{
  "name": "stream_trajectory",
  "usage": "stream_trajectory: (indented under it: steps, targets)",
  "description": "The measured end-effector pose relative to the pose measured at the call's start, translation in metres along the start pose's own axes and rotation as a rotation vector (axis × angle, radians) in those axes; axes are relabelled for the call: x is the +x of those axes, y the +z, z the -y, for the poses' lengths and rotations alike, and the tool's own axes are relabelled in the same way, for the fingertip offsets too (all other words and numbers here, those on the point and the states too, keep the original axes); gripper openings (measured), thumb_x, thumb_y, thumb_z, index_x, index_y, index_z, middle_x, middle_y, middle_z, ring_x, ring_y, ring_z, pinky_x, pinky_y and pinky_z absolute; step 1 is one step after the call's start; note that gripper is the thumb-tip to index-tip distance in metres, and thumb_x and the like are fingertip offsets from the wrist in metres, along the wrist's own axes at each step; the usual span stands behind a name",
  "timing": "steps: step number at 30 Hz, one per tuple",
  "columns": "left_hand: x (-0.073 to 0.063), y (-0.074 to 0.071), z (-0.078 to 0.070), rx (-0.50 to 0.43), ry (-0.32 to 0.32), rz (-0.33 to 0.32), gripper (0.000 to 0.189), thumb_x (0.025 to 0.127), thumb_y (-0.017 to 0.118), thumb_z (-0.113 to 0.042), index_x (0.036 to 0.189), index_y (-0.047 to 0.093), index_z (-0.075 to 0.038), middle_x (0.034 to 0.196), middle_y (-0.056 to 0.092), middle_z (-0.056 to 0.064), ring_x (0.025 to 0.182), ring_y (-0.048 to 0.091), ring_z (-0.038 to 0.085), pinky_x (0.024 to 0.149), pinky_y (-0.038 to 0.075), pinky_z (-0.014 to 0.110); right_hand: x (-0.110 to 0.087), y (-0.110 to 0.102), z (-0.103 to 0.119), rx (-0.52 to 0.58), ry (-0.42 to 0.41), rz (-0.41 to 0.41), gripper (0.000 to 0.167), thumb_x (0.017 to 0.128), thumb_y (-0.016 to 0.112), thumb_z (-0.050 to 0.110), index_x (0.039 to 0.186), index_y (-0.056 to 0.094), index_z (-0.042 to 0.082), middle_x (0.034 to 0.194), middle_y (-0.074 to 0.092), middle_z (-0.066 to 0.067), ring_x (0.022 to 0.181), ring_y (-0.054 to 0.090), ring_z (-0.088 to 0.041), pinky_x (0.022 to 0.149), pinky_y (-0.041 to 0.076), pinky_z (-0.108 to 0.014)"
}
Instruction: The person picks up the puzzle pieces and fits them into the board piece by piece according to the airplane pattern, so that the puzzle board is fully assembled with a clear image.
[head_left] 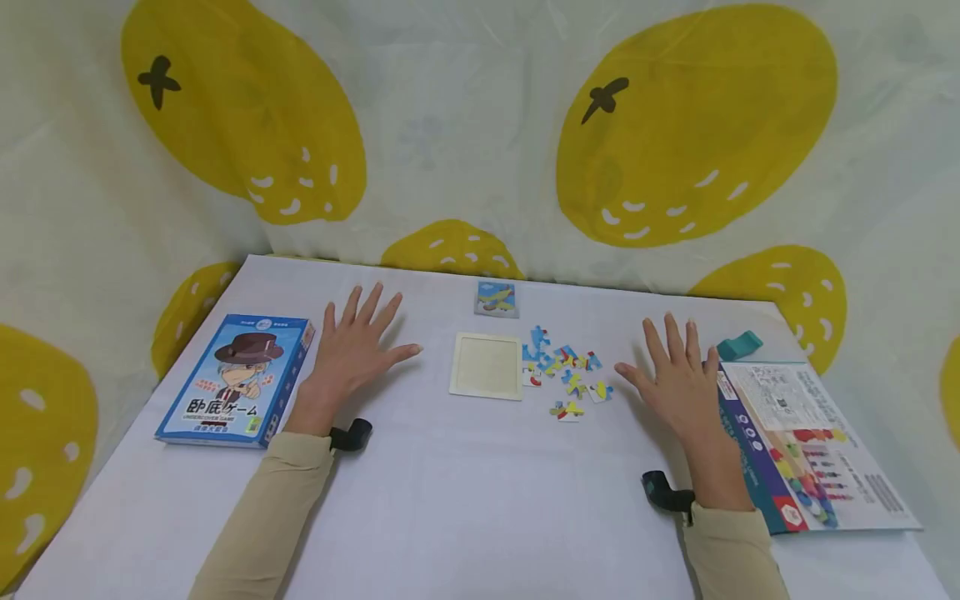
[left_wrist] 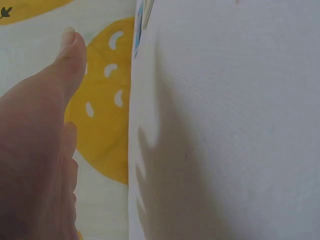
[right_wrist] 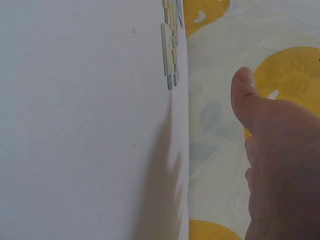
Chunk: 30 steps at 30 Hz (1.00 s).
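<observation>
My left hand (head_left: 354,346) hovers palm down over the white table with its fingers spread, between a blue game box and a cream square puzzle frame (head_left: 487,397). On the other side my right hand (head_left: 678,383) is spread the same way and holds nothing. Between that hand and the frame lies a loose heap of jigsaw pieces (head_left: 573,383) in blue, yellow and red. Behind the frame sits a small square picture card (head_left: 496,300) with a yellow aeroplane. The wrist views show each thumb (left_wrist: 75,55) raised above the table, with the hand's shadow on the cloth below.
The blue game box (head_left: 240,375) with a hatted cartoon figure lies at the left. At the right is a flat printed box (head_left: 825,450), partly under the right forearm in view, with a teal object (head_left: 740,345) behind it. A lemon-patterned curtain (head_left: 465,150) hangs behind the table.
</observation>
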<state>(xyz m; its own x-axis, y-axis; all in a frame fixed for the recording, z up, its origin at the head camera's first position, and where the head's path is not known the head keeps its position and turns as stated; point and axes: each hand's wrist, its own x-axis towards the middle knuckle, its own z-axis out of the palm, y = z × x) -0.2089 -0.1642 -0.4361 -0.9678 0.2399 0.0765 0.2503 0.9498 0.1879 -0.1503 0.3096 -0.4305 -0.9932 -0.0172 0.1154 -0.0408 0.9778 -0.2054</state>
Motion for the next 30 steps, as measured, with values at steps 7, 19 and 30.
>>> stream_trajectory:
  steps: [7,19,30]
  targets:
    - [0.000,0.004,-0.003,-0.011,0.000,0.023,0.096,0.084,0.034,-0.086,0.160,0.006,-0.035,0.170,-0.004,-0.001,0.156,-0.006,0.034,0.120,-0.006,0.067,0.004,0.000,0.003,0.014,-0.012,-0.010,0.089,0.094,0.038,0.071,0.161,0.005,0.023,0.169,-0.005,-0.011,0.154,-0.013,-0.040,0.116,-0.010,-0.071]
    - [0.008,0.006,-0.021,-0.033,0.052,0.078,0.095,0.084,0.035,-0.087,0.160,0.005,-0.037,0.170,-0.002,-0.002,0.157,-0.006,0.031,0.121,-0.004,0.066,0.020,-0.004,0.024,0.031,-0.085,-0.033,0.088,0.093,0.045,0.069,0.161,0.008,0.027,0.170,-0.001,-0.008,0.155,-0.012,-0.035,0.119,-0.006,-0.069]
    - [0.015,0.011,-0.039,-0.027,0.131,0.126,0.093,0.085,0.046,-0.080,0.160,0.013,-0.036,0.170,0.007,-0.001,0.157,0.000,0.032,0.121,0.001,0.066,0.035,0.001,0.053,0.105,-0.200,0.026,0.079,0.095,0.057,0.053,0.160,0.020,0.027,0.169,0.009,-0.006,0.156,-0.008,-0.034,0.120,-0.005,-0.067]
